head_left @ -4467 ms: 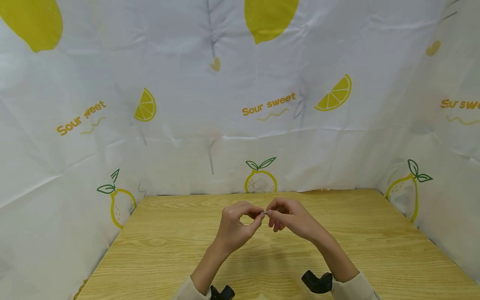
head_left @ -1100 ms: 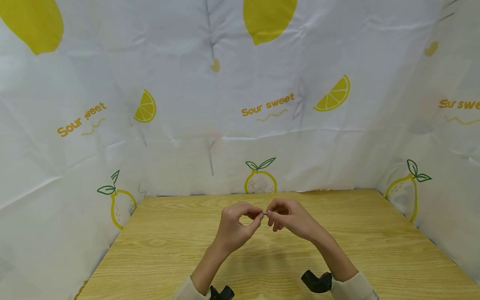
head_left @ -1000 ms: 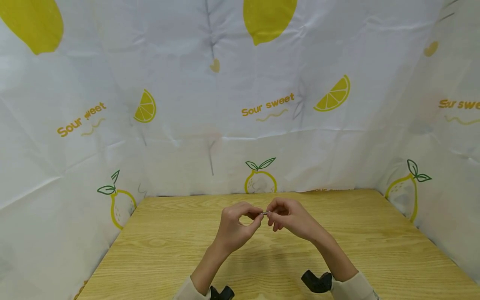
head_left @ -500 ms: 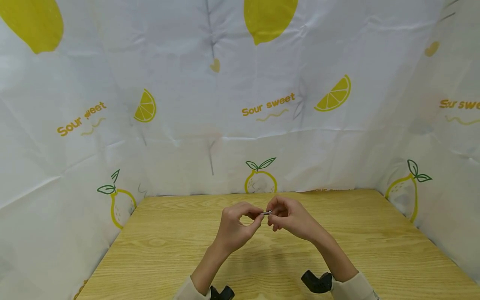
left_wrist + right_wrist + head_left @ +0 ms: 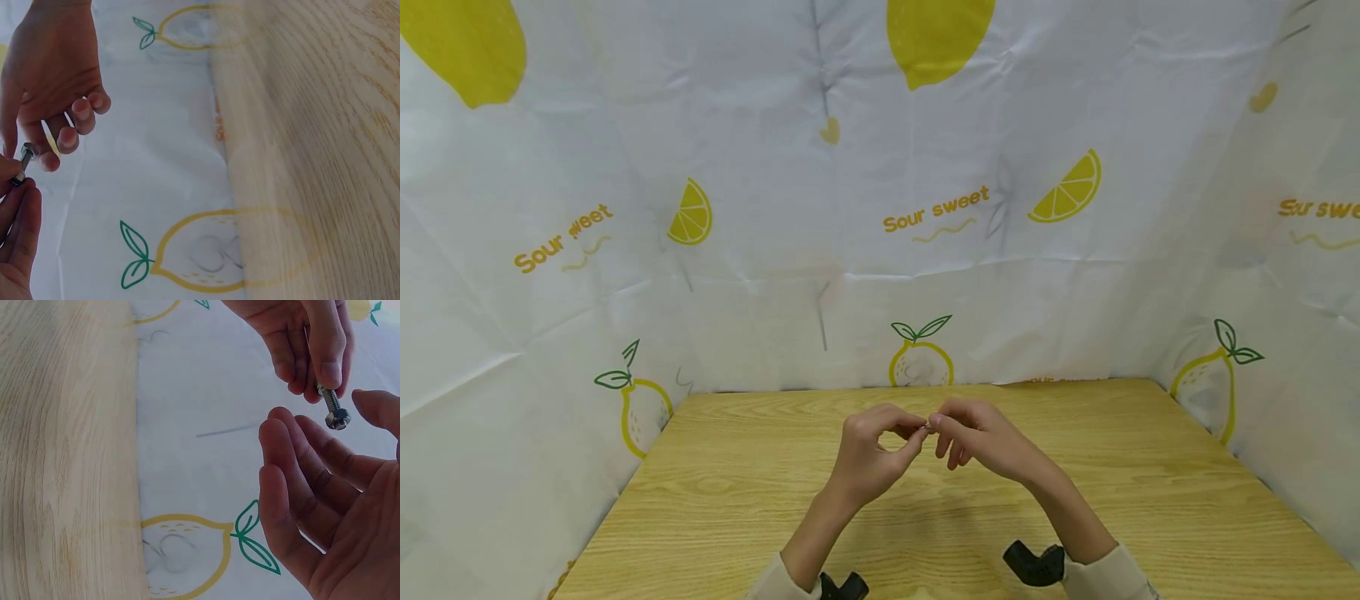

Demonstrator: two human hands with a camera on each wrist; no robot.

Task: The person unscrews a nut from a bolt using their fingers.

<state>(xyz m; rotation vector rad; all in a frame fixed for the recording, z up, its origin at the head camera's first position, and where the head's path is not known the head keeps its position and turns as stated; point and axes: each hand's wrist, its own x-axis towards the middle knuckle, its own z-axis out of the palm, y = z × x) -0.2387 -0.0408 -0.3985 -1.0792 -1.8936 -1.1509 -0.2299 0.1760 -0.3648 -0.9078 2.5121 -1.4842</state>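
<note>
My left hand [image 5: 872, 454] pinches a small silver bolt [image 5: 332, 400] between thumb and fingertips, above the table. A hex nut [image 5: 337, 419] sits on the threaded end that points toward my right hand [image 5: 981, 437]; the left fingers cover the bolt's other end. In the right wrist view, the right thumb [image 5: 378, 411] is apart from the nut and the other fingers are spread loosely around it, gripping nothing. The left wrist view has the bolt at its left edge, with the right fingertips close by. In the head view, the fingers mostly hide the bolt.
A wood-grain table [image 5: 737, 500] lies under both hands. White sheeting [image 5: 775, 250] printed with lemons stands along the back and both sides. Black wrist mounts [image 5: 1036, 564] are strapped at the cream sleeves [image 5: 1105, 573].
The left hand stays in place with the bolt. Half a second ago more of the bolt showed in the head view; since then the right fingertips have shifted left over it.
</note>
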